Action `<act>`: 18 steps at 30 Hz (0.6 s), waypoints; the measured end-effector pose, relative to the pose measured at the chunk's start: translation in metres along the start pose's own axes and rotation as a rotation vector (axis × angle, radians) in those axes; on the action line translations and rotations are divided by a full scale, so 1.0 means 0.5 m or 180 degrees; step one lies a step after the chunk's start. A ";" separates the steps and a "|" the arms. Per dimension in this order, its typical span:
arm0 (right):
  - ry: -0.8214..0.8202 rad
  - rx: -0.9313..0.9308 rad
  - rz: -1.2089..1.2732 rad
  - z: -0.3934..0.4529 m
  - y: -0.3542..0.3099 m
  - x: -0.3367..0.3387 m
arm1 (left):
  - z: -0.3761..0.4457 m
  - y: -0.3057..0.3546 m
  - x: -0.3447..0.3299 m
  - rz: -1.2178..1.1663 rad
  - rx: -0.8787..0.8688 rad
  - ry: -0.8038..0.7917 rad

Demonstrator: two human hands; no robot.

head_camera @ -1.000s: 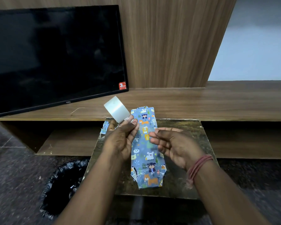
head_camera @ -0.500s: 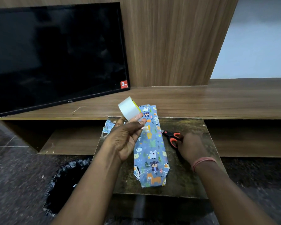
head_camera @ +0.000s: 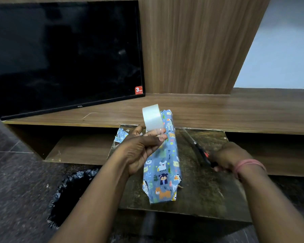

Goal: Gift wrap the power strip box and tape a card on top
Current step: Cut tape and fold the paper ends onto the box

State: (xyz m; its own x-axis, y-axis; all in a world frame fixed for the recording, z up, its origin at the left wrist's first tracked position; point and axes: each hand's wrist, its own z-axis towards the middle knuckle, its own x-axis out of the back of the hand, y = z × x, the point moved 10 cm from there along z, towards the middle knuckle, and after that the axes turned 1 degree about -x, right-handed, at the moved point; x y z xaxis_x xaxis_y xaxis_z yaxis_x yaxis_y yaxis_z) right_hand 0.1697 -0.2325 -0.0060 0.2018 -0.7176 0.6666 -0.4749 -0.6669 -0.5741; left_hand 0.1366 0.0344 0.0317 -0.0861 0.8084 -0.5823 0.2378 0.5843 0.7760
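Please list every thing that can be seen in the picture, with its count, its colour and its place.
wrapped box: one, blue paper with animal print, lying lengthwise on the small table
tape roll: one, clear, held up above the far end of the box
scissors: one pair, black and orange handles, on the table right of the box
paper scrap: one, same blue print, at the table's far left corner
small table: one, dark and worn
television: one, black, on the wooden shelf
bin bag: one, black, on the floor at left
left hand: holds the tape roll
right hand: grips the scissors' handles
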 end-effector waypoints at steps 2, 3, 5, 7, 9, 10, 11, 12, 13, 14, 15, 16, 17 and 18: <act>-0.0403 -0.0229 0.0146 -0.012 0.028 -0.007 | -0.003 0.007 0.001 0.0195 -0.0035 -0.0016; -0.0538 -0.0285 0.0240 -0.013 0.037 -0.012 | -0.005 0.010 0.001 0.0260 -0.0037 -0.0021; -0.0683 -0.0353 0.0464 -0.016 0.048 -0.018 | -0.011 0.011 -0.002 0.0373 -0.0018 -0.0053; -0.0640 -0.0363 0.0684 -0.016 0.048 -0.013 | -0.014 0.009 -0.005 0.0494 0.0016 -0.0071; -0.0474 -0.0259 0.0845 -0.018 0.036 0.000 | -0.014 0.001 -0.010 0.0522 0.0109 -0.0130; -0.0429 -0.0191 0.0887 -0.021 0.028 0.002 | -0.014 -0.007 -0.010 0.0481 0.0199 -0.0132; -0.0404 -0.0127 0.0940 -0.024 0.020 0.002 | -0.012 -0.016 -0.008 0.0447 0.0309 -0.0102; -0.0406 -0.0058 0.1034 -0.029 0.010 -0.001 | -0.012 -0.025 -0.005 0.0426 0.0415 -0.0054; -0.0451 0.0004 0.1197 -0.035 -0.003 -0.008 | -0.012 -0.032 -0.002 0.0412 0.0502 -0.0020; -0.0567 0.0027 0.1460 -0.042 -0.016 -0.021 | -0.013 -0.038 -0.003 0.0365 0.0577 -0.0019; -0.0790 0.0008 0.1818 -0.055 -0.033 -0.041 | -0.014 -0.042 -0.006 0.0296 0.0640 -0.0052; -0.1062 -0.0020 0.2206 -0.072 -0.053 -0.061 | -0.016 -0.045 -0.011 0.0247 0.0687 -0.0101; -0.1330 -0.0043 0.2551 -0.087 -0.073 -0.082 | -0.017 -0.047 -0.015 0.0224 0.0720 -0.0145; -0.1534 -0.0049 0.2751 -0.098 -0.088 -0.099 | -0.019 -0.047 -0.019 0.0212 0.0741 -0.0182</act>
State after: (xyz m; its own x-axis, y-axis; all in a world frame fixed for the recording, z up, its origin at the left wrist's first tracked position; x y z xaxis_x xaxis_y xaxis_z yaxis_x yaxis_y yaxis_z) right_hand 0.1386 -0.1578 0.0095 0.1058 -0.9636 -0.2456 -0.6335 0.1251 -0.7636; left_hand 0.1226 0.0137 0.0211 -0.0093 0.8354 -0.5496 0.4582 0.4921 0.7402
